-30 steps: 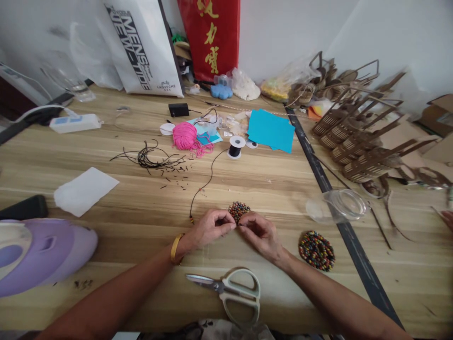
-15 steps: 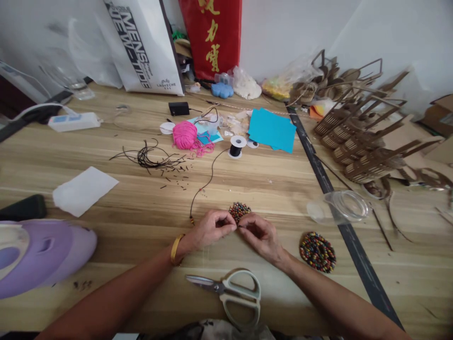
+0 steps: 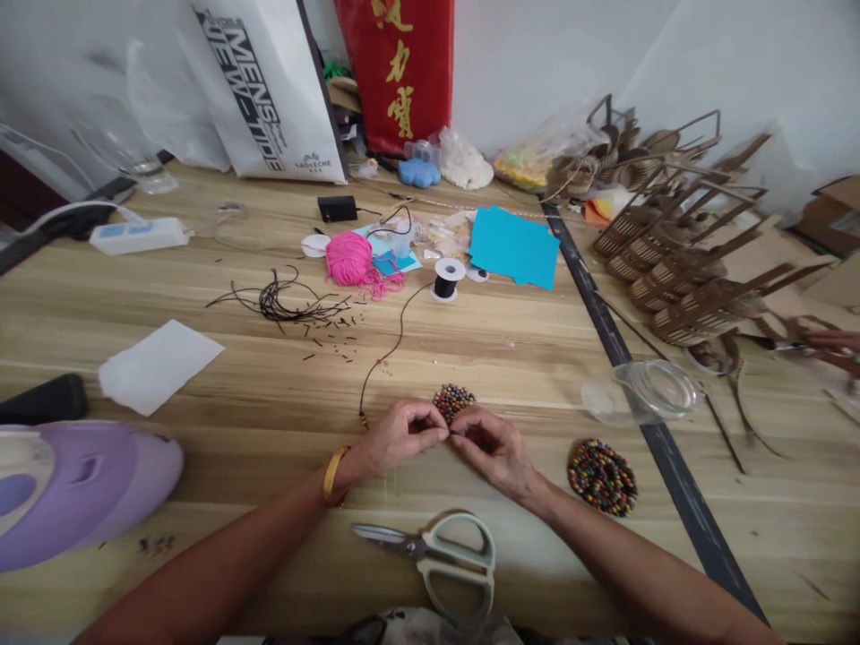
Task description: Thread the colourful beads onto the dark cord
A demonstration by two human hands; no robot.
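My left hand (image 3: 399, 436) and my right hand (image 3: 489, 444) meet fingertip to fingertip on the wooden table (image 3: 511, 345), both pinched on a small round disc of coloured beads (image 3: 452, 400) that shows just beyond the fingers. A thin black cord (image 3: 391, 349) runs from my left hand up to a white spool (image 3: 447, 279). A gold bangle (image 3: 331, 472) sits on my left wrist. A second, larger beaded disc (image 3: 602, 476) lies flat to the right of my right hand.
Scissors (image 3: 436, 554) lie near the front edge. A lilac device (image 3: 81, 484) sits left, with white paper (image 3: 159, 365), cord scraps (image 3: 286, 303), pink yarn (image 3: 353, 260), blue sheets (image 3: 514, 246), a clear lid (image 3: 649, 390) and wooden cut-outs (image 3: 685, 260).
Both hands stay pinched at the beaded disc with only tiny finger shifts. The view has drifted slightly; something reddish has entered at the far right edge.
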